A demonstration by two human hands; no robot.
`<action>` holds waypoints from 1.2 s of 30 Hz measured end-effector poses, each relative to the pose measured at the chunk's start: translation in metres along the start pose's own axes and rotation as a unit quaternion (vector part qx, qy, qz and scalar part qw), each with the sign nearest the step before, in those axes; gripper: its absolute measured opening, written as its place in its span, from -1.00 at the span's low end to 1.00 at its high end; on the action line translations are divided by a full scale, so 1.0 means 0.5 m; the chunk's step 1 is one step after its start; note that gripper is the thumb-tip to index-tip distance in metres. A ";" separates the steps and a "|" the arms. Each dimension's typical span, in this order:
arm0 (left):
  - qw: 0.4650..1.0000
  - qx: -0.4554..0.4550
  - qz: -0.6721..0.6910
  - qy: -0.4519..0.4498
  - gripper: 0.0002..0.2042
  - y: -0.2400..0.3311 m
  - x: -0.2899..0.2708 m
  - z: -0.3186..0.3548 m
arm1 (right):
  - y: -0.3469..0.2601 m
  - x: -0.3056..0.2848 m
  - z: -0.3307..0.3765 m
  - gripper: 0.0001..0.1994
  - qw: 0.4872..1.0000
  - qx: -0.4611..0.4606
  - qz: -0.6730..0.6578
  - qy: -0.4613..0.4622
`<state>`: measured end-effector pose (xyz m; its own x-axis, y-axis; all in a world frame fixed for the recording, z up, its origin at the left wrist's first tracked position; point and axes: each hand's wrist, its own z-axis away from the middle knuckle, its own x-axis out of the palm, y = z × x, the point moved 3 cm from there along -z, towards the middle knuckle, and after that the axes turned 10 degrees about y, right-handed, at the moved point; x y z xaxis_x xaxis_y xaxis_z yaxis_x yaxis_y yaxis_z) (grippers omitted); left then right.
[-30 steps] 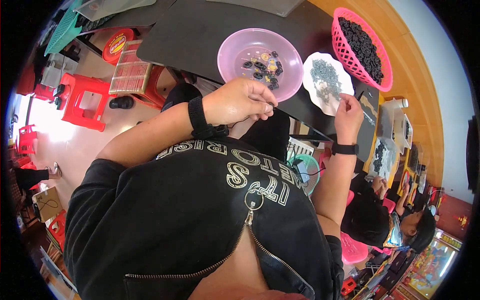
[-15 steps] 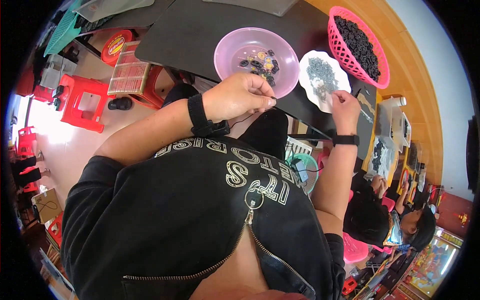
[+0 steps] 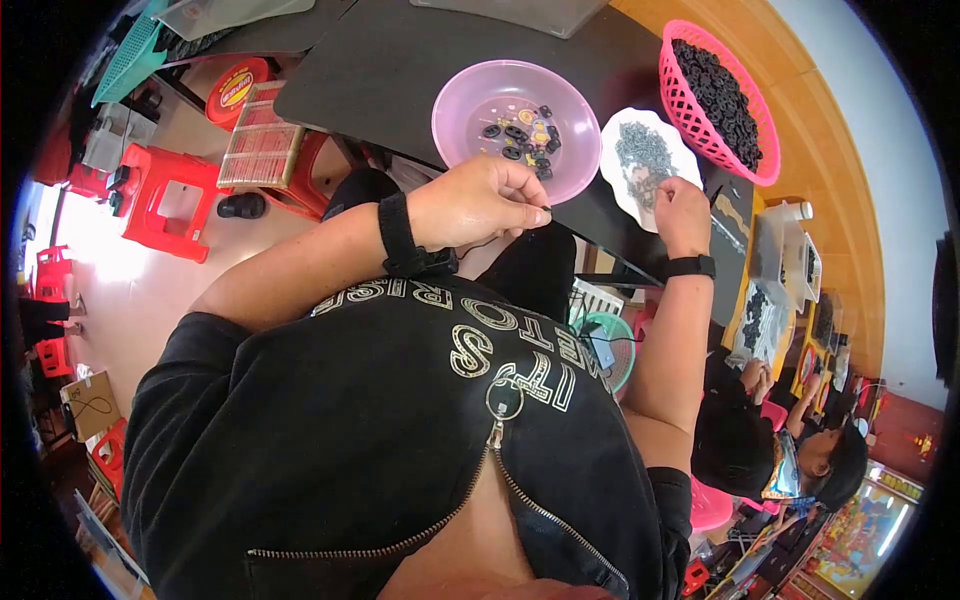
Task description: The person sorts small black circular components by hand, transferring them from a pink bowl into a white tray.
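My left hand is closed in a pinch on a small black piece, just off the near rim of a translucent pink bowl. Several black oval parts lie in that bowl. At the near edge of a white scalloped dish, my right hand has its fingers drawn together; whatever they hold is hidden. Small grey metal pieces, too fine to tell apart, are heaped in the dish. Beyond it, a bright pink basket is full of black parts.
These containers stand on a black table. Clear plastic boxes sit off to the right, with other people at work beyond them. Red stools and a bamboo rack stand to the left. A green basket is below the table edge.
My right hand has shifted slightly left and nearer me at the dish, its fingers now curled closer. My left hand keeps its pinch, a little lower in view.
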<state>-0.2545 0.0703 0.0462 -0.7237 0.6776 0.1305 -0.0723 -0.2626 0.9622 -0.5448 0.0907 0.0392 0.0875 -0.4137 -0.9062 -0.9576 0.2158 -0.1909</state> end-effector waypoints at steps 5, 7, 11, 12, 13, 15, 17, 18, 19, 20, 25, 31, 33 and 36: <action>1.000 -0.015 0.016 0.021 -0.90 -0.008 -0.010 -0.001 | 0.009 -0.008 0.014 -0.90 0.997 -0.001 -0.044 0.064; 0.999 -0.020 0.017 0.021 -0.89 -0.012 -0.013 -0.002 | 0.004 -0.024 0.023 -0.90 0.993 0.032 -0.091 0.073; 0.998 -0.004 0.044 0.051 -0.87 -0.007 -0.014 -0.002 | -0.012 -0.034 0.044 -0.94 0.943 0.123 -0.302 0.075; 0.997 -0.009 0.052 0.062 -0.87 -0.006 -0.015 -0.002 | -0.031 -0.039 0.053 -0.95 0.893 0.161 -0.415 0.066; 0.997 -0.009 0.053 0.061 -0.87 -0.004 -0.014 0.000 | -0.056 -0.050 0.066 -0.91 0.871 0.172 -0.457 0.047; 0.996 0.002 0.075 0.053 -0.88 -0.001 -0.012 0.000 | -0.111 -0.061 0.088 -0.91 0.837 0.161 -0.522 0.015; 0.996 0.000 0.076 0.049 -0.89 -0.004 -0.006 -0.001 | -0.156 -0.060 0.112 -0.90 0.802 0.153 -0.577 -0.022; 0.996 -0.002 0.077 0.046 -0.89 -0.005 -0.003 -0.001 | -0.174 -0.061 0.122 -0.89 0.791 0.154 -0.591 -0.036; 0.996 -0.003 0.077 0.045 -0.89 -0.004 -0.001 -0.001 | -0.189 -0.061 0.131 -0.88 0.787 0.152 -0.596 -0.045; 0.997 -0.002 0.071 0.042 -0.89 -0.003 0.001 0.000 | -0.202 -0.061 0.138 -0.87 0.783 0.150 -0.601 -0.055; 0.998 0.016 0.041 0.033 -0.90 0.002 0.008 0.007 | -0.235 -0.065 0.160 -0.87 0.762 0.162 -0.620 -0.087; 0.999 0.011 0.047 0.020 -0.90 -0.002 0.013 0.011 | -0.236 -0.061 0.172 -0.92 0.749 0.187 -0.630 -0.080; 0.998 0.017 0.055 0.031 -0.91 -0.003 0.012 0.011 | -0.240 -0.060 0.175 -0.93 0.739 0.197 -0.639 -0.081; 0.998 0.014 0.064 0.012 -0.90 0.003 0.015 0.015 | -0.248 -0.061 0.178 -0.93 0.718 0.203 -0.662 -0.067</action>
<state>-0.2547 0.0800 0.0502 -0.7420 0.6229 0.2478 0.0408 -0.3269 0.9442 -0.4044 0.1554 0.0568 0.8998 -0.4105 0.1480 0.1455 -0.0376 -0.9886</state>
